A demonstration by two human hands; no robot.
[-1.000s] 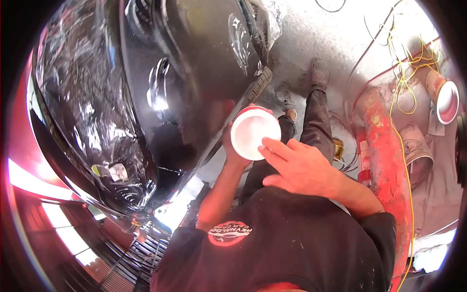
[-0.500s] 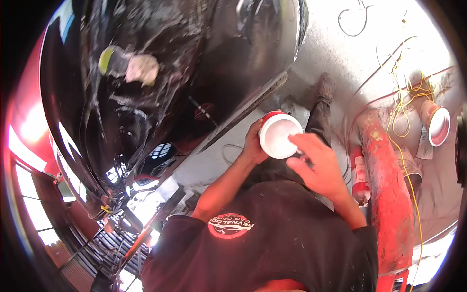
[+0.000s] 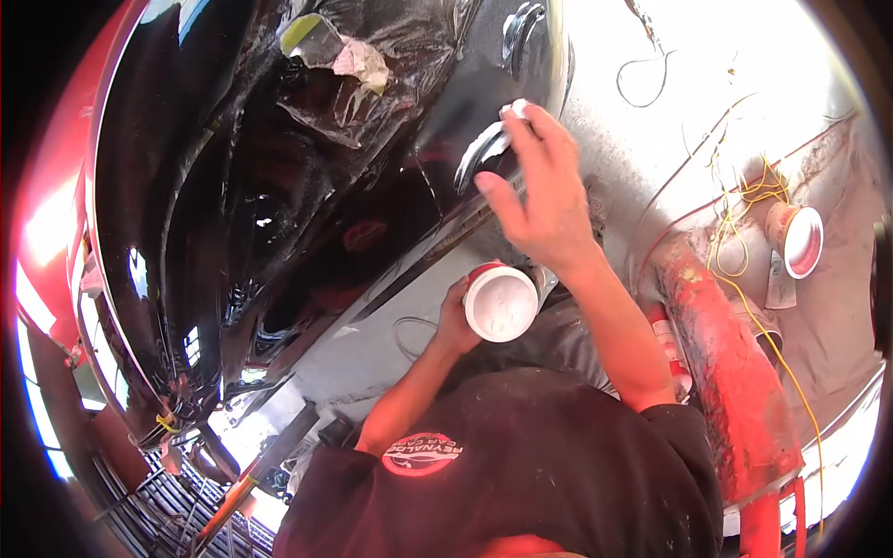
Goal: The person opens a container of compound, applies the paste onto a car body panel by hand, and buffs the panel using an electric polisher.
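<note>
My left hand [image 3: 456,319] is wrapped round the side of a red tub with a white rim [image 3: 469,305], in front of my chest. White paste [image 3: 503,303] covers the inside of the tub. Farther forward, my right hand [image 3: 555,205] reaches to a glossy black car panel [image 3: 391,223]. Its fingers are stretched out and the thumb stands apart, with white stuff at the fingertips. Beside them a white smear [image 3: 484,149] shows on the panel. Whether a small pad lies under the fingertips is hidden.
A crumpled pinkish cloth [image 3: 361,63] and a yellow-green piece [image 3: 299,35] lie on the car. To my right are a thick red post [image 3: 730,344], a red cylinder with a white label [image 3: 668,339], a yellow cord [image 3: 791,377] and a round white-rimmed can [image 3: 789,244].
My right hand has left the tub and moved forward to the black panel, where a white smear now shows. My left hand still holds the tub, slightly lower in view. The view has shifted.
</note>
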